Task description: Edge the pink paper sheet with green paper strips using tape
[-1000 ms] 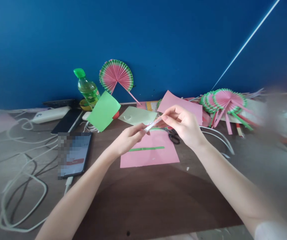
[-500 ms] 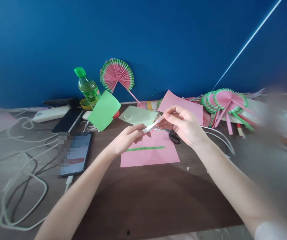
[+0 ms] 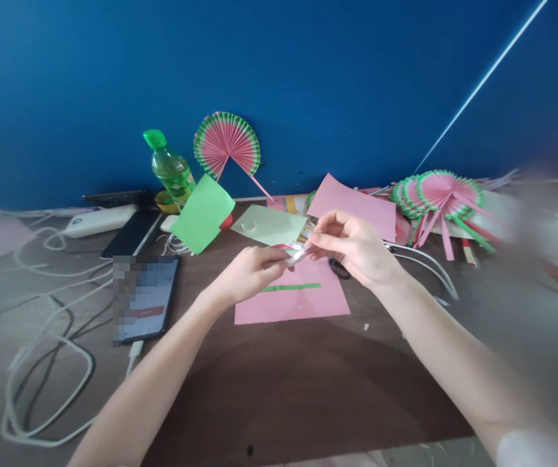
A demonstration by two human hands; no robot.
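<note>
Over the desk, my left hand [image 3: 254, 275] is closed, pinching a small white piece [image 3: 297, 255] with a pink-red edge. I cannot make out exactly what the piece is. Thumb and fingertips of my right hand [image 3: 349, 250] are pinched together at its right end. Below both hands a pink paper sheet [image 3: 302, 312] lies flat, partly hidden by them. A narrow green paper strip [image 3: 298, 287] rests on that sheet. Beside my right hand shows a black loop handle [image 3: 339, 268], apparently of scissors.
Green paper [image 3: 203, 214], pale green paper [image 3: 273, 224] and more pink paper [image 3: 351, 204] lie behind. A pleated paper fan [image 3: 227, 146] leans on the wall; several fans [image 3: 446, 194] are at right. A bottle [image 3: 169, 168], phone [image 3: 150, 301] and cables [image 3: 50, 334] occupy the left.
The white piece has dropped slightly and shows shorter between my hands. My left hand has shifted a little right, and my right fingers have closed nearer to it.
</note>
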